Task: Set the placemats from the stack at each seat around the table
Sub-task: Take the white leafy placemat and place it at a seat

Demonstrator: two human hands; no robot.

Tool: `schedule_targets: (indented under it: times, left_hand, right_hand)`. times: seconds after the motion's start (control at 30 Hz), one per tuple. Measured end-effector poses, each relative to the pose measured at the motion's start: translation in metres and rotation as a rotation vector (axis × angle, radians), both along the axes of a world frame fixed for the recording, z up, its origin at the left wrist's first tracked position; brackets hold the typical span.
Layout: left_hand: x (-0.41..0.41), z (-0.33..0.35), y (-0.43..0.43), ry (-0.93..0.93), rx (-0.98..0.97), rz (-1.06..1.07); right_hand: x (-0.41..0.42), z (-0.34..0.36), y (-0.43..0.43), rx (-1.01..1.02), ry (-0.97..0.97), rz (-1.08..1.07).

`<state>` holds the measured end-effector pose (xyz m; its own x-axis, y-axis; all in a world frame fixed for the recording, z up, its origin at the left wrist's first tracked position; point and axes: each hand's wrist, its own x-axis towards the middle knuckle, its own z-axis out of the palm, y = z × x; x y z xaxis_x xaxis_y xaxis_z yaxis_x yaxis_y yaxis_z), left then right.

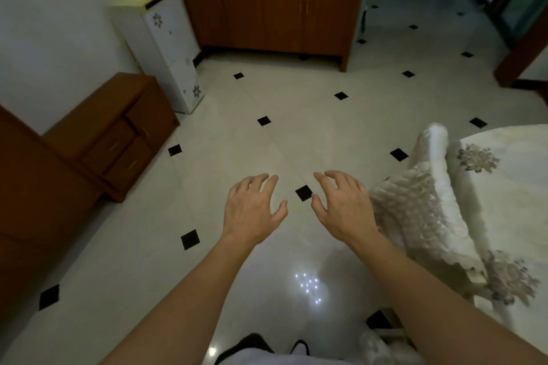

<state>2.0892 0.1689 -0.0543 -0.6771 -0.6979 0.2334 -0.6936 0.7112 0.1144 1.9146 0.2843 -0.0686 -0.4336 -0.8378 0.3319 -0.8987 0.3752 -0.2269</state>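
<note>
Bare left hand (253,210) and right hand (344,207) hover over the tiled floor (267,139), fingers loosely spread, holding nothing.

The floor (296,133) is cream tile with small black diamonds. The cupboard (267,3) and drawers (112,139) are reddish-brown wood. The cabinet (169,50) is white with grey flowers. The desk cloth (504,187) is white with beige blossoms.
</note>
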Motion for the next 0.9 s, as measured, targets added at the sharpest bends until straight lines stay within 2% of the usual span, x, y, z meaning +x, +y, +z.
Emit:
schedule_targets:
  times: [0.37, 0.77, 0.9]
  left_hand:
    - [-0.118, -0.013, -0.108, 0.029, 0.001, -0.182]
    - [-0.292, -0.016, -0.312, 0.013, 0.057, -0.352]
    - [-0.344, -0.012, -0.357, 0.001, 0.094, -0.405]
  right_hand:
    - [-0.091, -0.018, -0.075, 0.059, -0.055, -0.155]
    - [-0.243, -0.007, -0.263, 0.121, -0.003, -0.358]
    - [-0.275, -0.003, -0.301, 0.111, -0.028, -0.424]
